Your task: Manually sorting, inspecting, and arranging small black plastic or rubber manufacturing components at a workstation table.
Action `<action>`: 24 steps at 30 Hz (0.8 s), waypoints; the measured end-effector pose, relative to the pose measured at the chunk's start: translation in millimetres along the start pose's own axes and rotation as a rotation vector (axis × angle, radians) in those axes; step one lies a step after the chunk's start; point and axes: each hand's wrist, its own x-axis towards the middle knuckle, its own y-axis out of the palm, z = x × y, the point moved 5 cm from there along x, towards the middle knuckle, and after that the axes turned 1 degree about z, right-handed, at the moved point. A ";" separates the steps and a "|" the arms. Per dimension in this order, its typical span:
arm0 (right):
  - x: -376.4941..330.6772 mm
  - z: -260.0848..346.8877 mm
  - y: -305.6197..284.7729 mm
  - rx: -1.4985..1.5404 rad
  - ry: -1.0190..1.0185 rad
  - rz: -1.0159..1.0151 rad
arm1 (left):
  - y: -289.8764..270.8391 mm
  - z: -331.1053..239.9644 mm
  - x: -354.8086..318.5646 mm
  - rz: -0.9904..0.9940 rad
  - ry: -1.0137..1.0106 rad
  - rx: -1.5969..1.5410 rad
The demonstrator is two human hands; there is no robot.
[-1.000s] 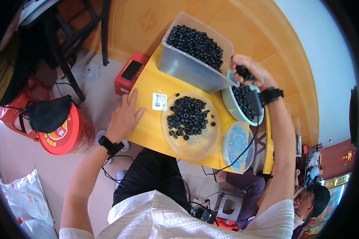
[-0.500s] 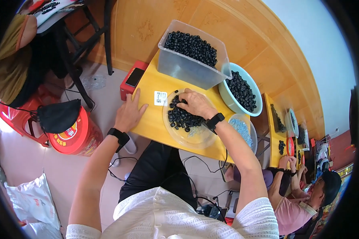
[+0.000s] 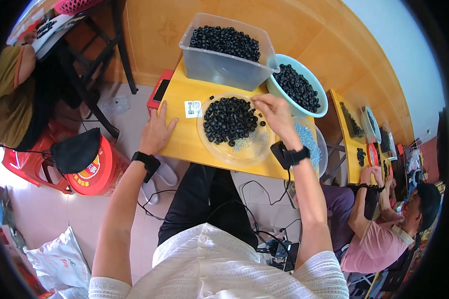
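My left hand [image 3: 156, 130] rests with fingers spread on the left edge of the yellow table [image 3: 177, 144], holding nothing. A shallow round clear tray [image 3: 244, 158] sits in front of me with a pile of small black ring-shaped parts [image 3: 228, 119] in it. Small pale clear pieces [image 3: 247, 141] lie along the near side of that pile. My right hand [image 3: 275, 113] is over the tray's right rim, thumb and fingers pinched together; anything between them is too small to make out. Several black parts lie loose beside its fingertips.
Behind the tray stand a clear plastic bin [image 3: 219, 71] and a light blue basin [image 3: 318, 89], both holding black parts. A bowl of bluish pieces [image 3: 308, 144] is at the right. A white label [image 3: 192, 109] lies left of the tray. A co-worker [image 3: 379, 246] sits at the right.
My right hand has drawn back from the pile to the tray's right rim, uncovering the black parts. My left hand stays at the table's edge. The whole view has shifted slightly.
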 end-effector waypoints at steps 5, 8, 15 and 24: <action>-65.3 89.4 -37.4 0.457 0.036 -0.293 | 8.7 19.0 4.1 -0.043 0.028 -0.002; -110.1 169.8 -66.7 0.369 -0.329 -0.475 | 2.3 5.5 2.9 -0.058 0.041 0.005; -158.5 182.2 -93.0 0.413 -0.479 -0.466 | -2.6 -2.1 2.4 -0.126 0.031 0.029; -155.3 191.4 -150.2 0.250 -0.663 -0.463 | -2.0 9.4 -11.6 -0.174 0.052 0.042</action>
